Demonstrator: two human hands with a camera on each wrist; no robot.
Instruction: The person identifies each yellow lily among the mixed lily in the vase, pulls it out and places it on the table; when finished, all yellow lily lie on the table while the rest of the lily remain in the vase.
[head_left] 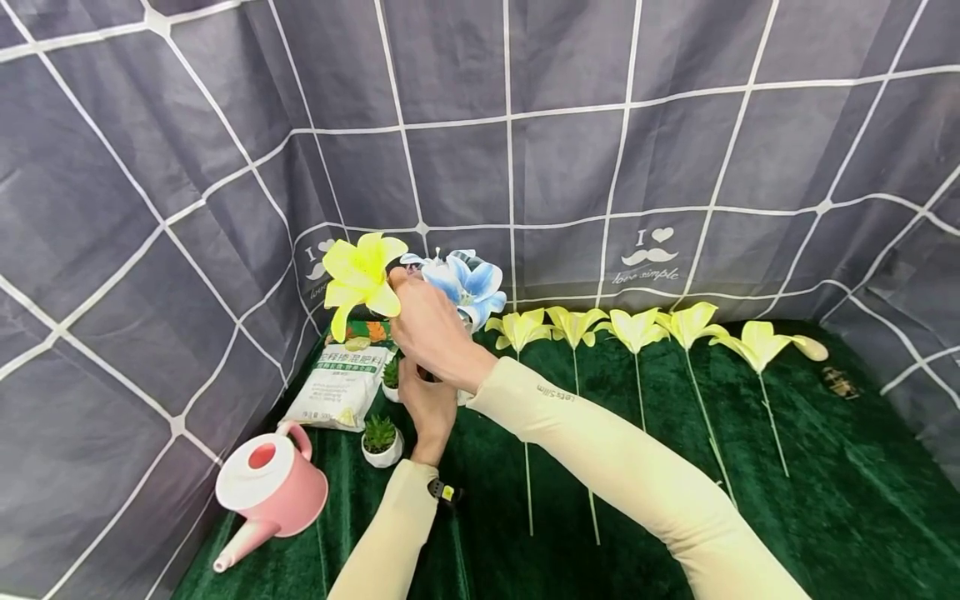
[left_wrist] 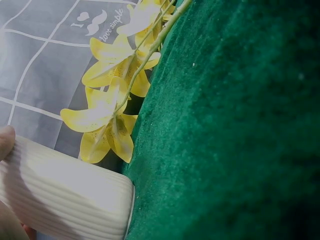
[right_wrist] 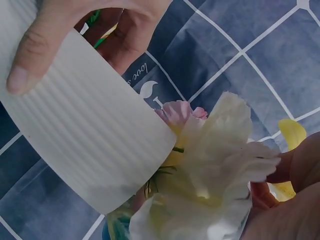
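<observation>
A white ribbed vase [right_wrist: 95, 125] stands on the green cloth, gripped near its upper part by my left hand [head_left: 427, 408]. From its mouth rise a blue lily [head_left: 467, 287], a white flower [right_wrist: 210, 185] and a pink flower [right_wrist: 177, 113]. Over the vase mouth my right hand [head_left: 435, 329] has its fingers curled and pinches a bright yellow lily [head_left: 363, 279] close to the bloom. The lily's bloom sticks out to the left of the hand, and its stem is hidden behind the fingers. In the head view my hands cover most of the vase.
Several pale yellow lilies [head_left: 633, 331] lie in a row to the right on green cloth [head_left: 847, 500]. Left of the vase are a small potted succulent [head_left: 382, 442], a white fertilizer bag [head_left: 341, 387] and a pink watering can [head_left: 277, 492]. Grey checked curtain [head_left: 570, 175] surrounds the table.
</observation>
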